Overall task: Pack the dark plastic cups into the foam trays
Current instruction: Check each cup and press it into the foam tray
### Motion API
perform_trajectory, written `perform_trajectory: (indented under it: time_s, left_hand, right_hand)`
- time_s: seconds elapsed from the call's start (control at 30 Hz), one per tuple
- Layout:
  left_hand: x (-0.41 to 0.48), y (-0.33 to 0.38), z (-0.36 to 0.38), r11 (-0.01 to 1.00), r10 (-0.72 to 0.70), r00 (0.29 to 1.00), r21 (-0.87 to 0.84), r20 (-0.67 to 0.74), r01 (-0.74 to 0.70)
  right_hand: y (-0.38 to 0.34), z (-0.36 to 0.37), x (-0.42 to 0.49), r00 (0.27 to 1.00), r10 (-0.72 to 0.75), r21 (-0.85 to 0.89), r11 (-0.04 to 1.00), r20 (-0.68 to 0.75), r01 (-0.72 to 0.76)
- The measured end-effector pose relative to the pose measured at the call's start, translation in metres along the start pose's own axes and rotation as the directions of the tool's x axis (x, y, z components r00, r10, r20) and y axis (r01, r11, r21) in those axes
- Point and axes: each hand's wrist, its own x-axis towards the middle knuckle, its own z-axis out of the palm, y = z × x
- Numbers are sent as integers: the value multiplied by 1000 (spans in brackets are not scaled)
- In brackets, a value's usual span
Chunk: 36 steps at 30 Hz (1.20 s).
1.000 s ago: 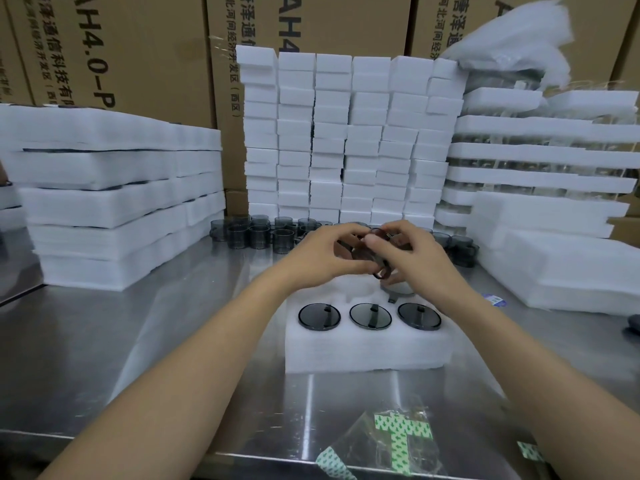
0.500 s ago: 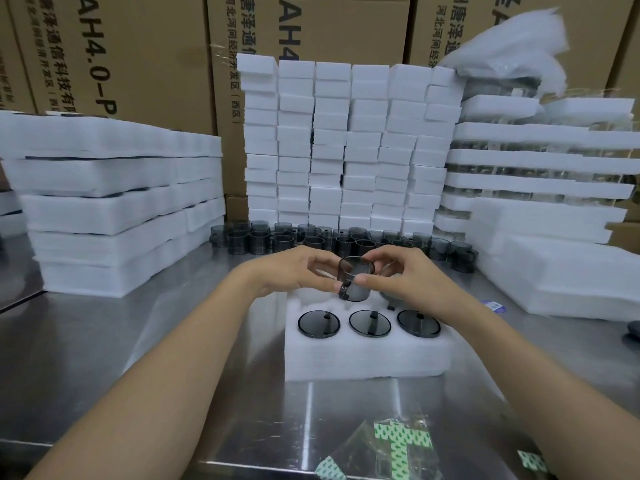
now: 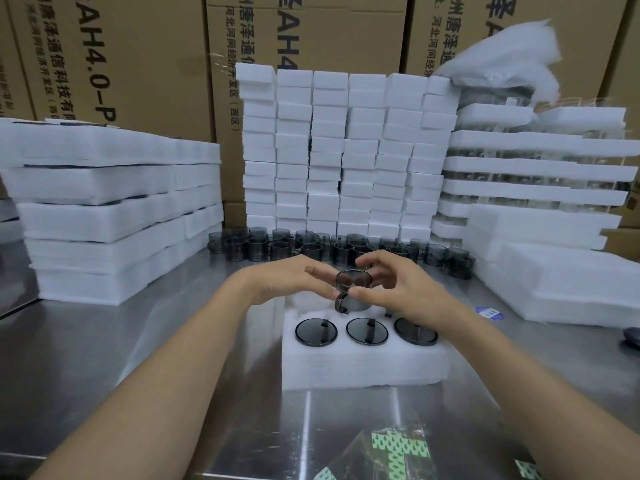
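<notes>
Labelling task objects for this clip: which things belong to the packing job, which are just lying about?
Job: held cup, left hand, right hand, foam tray, three seated cups, loose cups row.
Lying about: plastic bag, blue sticker, cardboard boxes.

Left cardboard box (image 3: 104,57) reads "AH4.0-P" and "通信科技有"; middle cardboard box (image 3: 311,29) shows "AH4", "河北河间经济开发区(西区)".
</notes>
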Motion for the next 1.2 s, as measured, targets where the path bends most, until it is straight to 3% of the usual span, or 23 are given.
perform_trajectory:
  time_s: [0.13, 0.77, 1.03, 1.2]
  left_hand:
    - [-1, 3, 1, 1000, 5, 1000, -8, 28, -5]
    - [0, 6, 6, 972, -104, 994, 210, -18, 105]
    - [-4, 12, 8, 954, -198, 980, 233, 10, 190]
    - [-1, 12, 11, 947, -253, 967, 201, -5, 249]
  right_hand:
    - [-4, 0, 0, 999, -32, -110, 993, 14, 33]
    - [2, -4, 3, 989, -11, -173, 984, 145, 37]
    - [3, -8, 3, 973, 83, -254, 967, 216, -26]
    - [4, -7, 4, 962, 154, -148, 981, 226, -122]
